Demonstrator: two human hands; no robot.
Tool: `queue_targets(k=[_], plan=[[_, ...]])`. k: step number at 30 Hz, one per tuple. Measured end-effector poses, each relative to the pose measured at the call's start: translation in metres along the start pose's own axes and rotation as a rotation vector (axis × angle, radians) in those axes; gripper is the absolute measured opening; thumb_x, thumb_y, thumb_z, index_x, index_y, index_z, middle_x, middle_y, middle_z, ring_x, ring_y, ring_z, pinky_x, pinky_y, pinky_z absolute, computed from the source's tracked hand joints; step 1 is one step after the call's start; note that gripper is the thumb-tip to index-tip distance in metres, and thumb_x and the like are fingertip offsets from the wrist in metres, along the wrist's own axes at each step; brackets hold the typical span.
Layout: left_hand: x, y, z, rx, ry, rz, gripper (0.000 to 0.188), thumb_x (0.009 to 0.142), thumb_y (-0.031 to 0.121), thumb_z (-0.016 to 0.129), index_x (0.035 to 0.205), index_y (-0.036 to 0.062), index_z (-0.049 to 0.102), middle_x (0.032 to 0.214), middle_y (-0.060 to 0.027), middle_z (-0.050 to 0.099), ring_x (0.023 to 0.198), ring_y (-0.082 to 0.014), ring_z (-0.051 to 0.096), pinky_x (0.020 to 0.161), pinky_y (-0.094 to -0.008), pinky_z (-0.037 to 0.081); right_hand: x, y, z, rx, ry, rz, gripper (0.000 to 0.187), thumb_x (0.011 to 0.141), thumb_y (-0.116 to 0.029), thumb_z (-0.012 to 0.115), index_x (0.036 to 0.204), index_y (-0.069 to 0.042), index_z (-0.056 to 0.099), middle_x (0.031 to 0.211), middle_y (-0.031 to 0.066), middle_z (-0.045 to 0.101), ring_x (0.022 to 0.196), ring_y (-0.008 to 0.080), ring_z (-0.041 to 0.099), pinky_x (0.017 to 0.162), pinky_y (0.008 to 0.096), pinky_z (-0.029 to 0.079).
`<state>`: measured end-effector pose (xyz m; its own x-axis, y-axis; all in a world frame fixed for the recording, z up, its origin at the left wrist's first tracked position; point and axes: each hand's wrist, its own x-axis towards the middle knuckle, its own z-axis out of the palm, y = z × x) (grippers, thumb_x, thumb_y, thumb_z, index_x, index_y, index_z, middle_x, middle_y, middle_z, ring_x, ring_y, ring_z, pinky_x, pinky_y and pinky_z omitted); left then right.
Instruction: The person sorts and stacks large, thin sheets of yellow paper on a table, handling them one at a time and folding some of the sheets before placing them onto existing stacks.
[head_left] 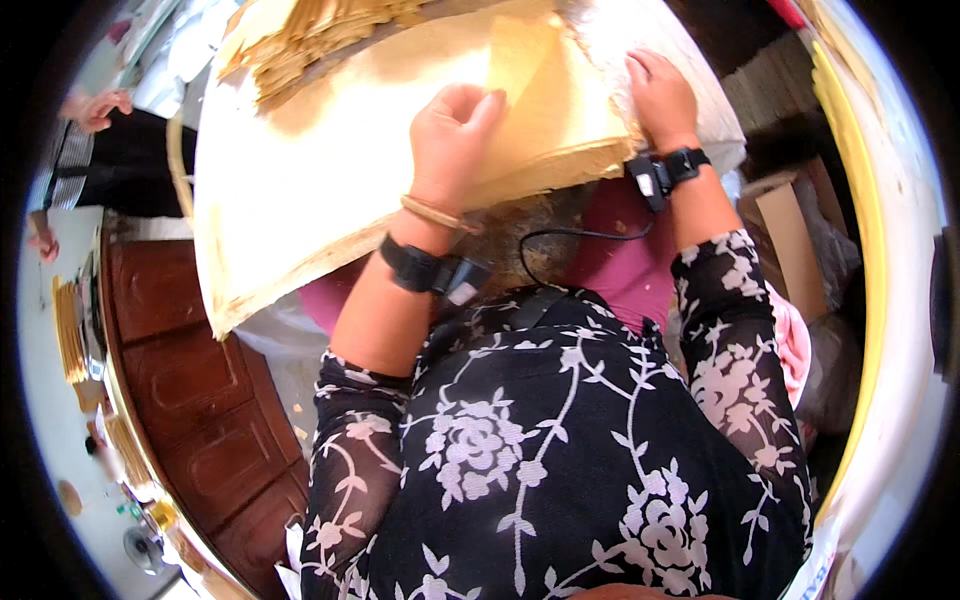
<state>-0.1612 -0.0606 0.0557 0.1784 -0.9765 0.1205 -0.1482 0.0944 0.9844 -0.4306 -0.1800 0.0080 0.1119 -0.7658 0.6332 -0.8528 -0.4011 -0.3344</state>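
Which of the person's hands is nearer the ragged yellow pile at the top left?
The left. The left hand is below and to the right of the pile; the right hand is much farther right.

A pale, thick-edged work board [716, 115] with rounded corners spans the space in front of the person, tilted in the view, its left part washed out by glare. On its right half lies a stack of thin yellow paper sheets [565, 120], ragged and layered along the right and near edges, stopping short of the board's right side. At the far left sit uneven bundles of darker yellow paper [318, 40], overlapping in layers.
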Motion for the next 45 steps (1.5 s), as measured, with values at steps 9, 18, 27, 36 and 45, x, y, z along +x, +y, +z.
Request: queue_targets(k=[9, 18, 27, 36, 45], plan=[[-0.013, 0.022, -0.002, 0.251, 0.383, 0.244, 0.011, 0.089, 0.006, 0.064, 0.092, 0.0029, 0.054, 0.073, -0.0036, 0.06, 0.063, -0.0122, 0.06, 0.054, -0.0241, 0.048, -0.003, 0.005, -0.008, -0.017, -0.053, 0.038, 0.027, 0.096, -0.025, 0.058, 0.112, -0.008, 0.072, 0.119, 0.0129, 0.069, 0.112, 0.0308, 0.064, 0.097, 0.0375, 0.05], [-0.029, 0.038, -0.107, -0.538, 0.648, 0.246, 0.015, 0.1, 0.009, 0.052, 0.112, 0.0014, 0.046, 0.096, -0.0119, 0.067, 0.082, -0.0202, 0.071, 0.067, -0.0295, 0.061, -0.001, 0.007, -0.007, -0.028, -0.111, 0.06, 0.026, 0.094, -0.023, 0.061, 0.111, -0.009, 0.073, 0.123, 0.0108, 0.068, 0.114, 0.0293, 0.063, 0.098, 0.0364, 0.049], [-0.08, -0.064, -0.252, -0.385, 1.065, -0.105, 0.018, 0.094, 0.015, 0.06, 0.102, -0.0012, 0.06, 0.097, -0.0115, 0.067, 0.083, -0.0221, 0.069, 0.066, -0.0355, 0.06, 0.038, -0.009, -0.025, -0.018, -0.573, 0.126, 0.046, 0.094, -0.038, 0.062, 0.117, 0.0, 0.07, 0.115, 0.0219, 0.07, 0.109, 0.0311, 0.067, 0.094, 0.037, 0.05], [-0.083, -0.045, -0.303, 0.052, 1.166, -0.079, 0.017, 0.088, 0.009, 0.06, 0.097, -0.0052, 0.056, 0.085, -0.0132, 0.063, 0.063, -0.0188, 0.065, 0.047, -0.029, 0.054, 0.038, -0.222, -0.009, 1.113, -1.162, 0.4, 0.063, 0.098, -0.051, 0.056, 0.143, -0.008, 0.049, 0.122, 0.0145, 0.065, 0.111, 0.0231, 0.064, 0.094, 0.0359, 0.053], [-0.096, -0.058, -0.281, -0.067, 1.004, -0.02, 0.025, 0.094, 0.013, 0.065, 0.109, -0.0036, 0.055, 0.091, -0.0116, 0.068, 0.07, -0.019, 0.07, 0.053, -0.0246, 0.053, 0.033, -0.321, 0.052, 0.867, -1.189, 0.505, 0.067, 0.084, -0.061, 0.071, 0.112, 0.0, 0.066, 0.094, 0.0085, 0.068, 0.077, 0.0145, 0.067, 0.064, 0.025, 0.057]])
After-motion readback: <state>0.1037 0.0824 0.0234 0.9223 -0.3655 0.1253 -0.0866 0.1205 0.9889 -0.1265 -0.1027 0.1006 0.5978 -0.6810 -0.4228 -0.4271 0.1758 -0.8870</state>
